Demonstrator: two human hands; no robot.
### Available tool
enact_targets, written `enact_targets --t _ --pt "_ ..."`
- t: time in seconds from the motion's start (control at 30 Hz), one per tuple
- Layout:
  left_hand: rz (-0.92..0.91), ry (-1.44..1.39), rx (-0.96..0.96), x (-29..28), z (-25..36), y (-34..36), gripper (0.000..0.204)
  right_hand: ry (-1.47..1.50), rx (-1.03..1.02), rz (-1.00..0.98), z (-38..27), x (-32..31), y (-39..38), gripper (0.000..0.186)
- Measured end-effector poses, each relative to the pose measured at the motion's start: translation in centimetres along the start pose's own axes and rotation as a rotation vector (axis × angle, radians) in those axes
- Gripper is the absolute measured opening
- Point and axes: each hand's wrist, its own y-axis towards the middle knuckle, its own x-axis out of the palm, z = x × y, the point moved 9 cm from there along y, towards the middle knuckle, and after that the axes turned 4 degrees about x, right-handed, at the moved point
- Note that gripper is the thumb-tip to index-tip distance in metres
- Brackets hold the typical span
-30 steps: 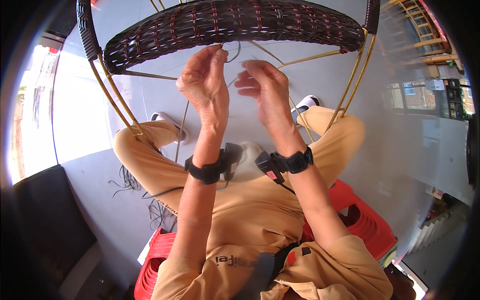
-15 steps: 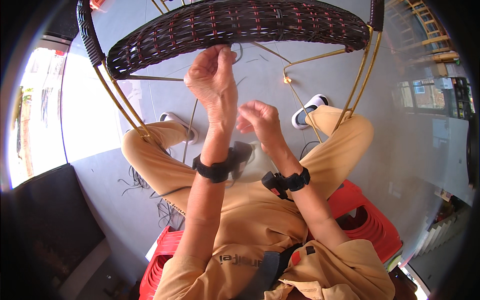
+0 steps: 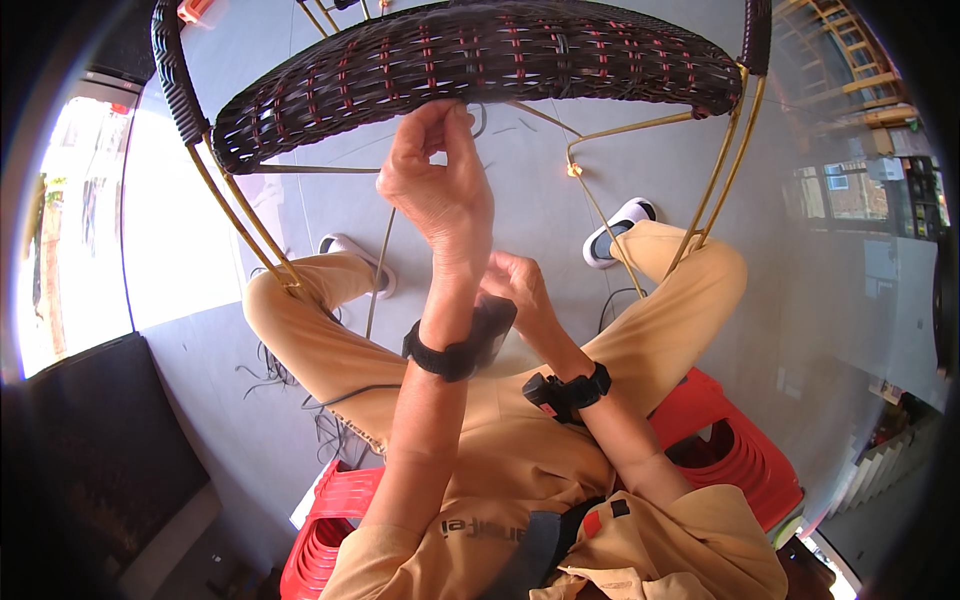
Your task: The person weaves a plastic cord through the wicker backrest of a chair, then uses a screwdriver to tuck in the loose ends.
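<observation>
A dark wicker chair part [image 3: 500, 60] with reddish cross strands spans the top of the view. Its lower edge meets the fingertips of my left hand [image 3: 440, 175], which is closed in a pinch. Beside those fingertips a thin dark strand [image 3: 482, 120] curves out below the wicker; whether I hold it is hidden. Lower down, my right hand [image 3: 520, 285] is apart from the wicker, its fingers curled and partly covered by my left wrist. What they hold, if anything, cannot be seen. Gold metal legs [image 3: 725, 155] run from the chair frame down to my knees.
Red plastic stools [image 3: 735, 460] stand at both sides of my hips. Loose dark strands [image 3: 335, 430] lie on the grey floor [image 3: 230, 400] at the left. Another strand [image 3: 350, 397] crosses my left thigh. Wooden ladder-like frames [image 3: 850, 50] are at the far right.
My left hand has shifted slightly right and nearer to me, still at the wicker's edge. My right hand has moved down behind the left wrist. The wicker has dropped slightly toward me.
</observation>
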Motion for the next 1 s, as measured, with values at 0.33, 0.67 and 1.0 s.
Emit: enact_targets --t 0.33,0.67,1.0 --pt "0.065 -0.286 -0.119 0.5 -1.6 -0.5 0.008 -0.06 -0.108 -0.013 -0.7 -0.2 -0.3 0.015" --pt "0.062 -0.419 -0.233 0.6 -2.2 -1.1 0.005 -0.153 0.069 -0.041 1.4 -0.4 0.6 0.013" --pt "0.022 -0.509 -0.282 0.4 -2.2 -2.2 0.017 -0.116 0.179 -0.002 1.4 -0.5 -0.1 0.011"
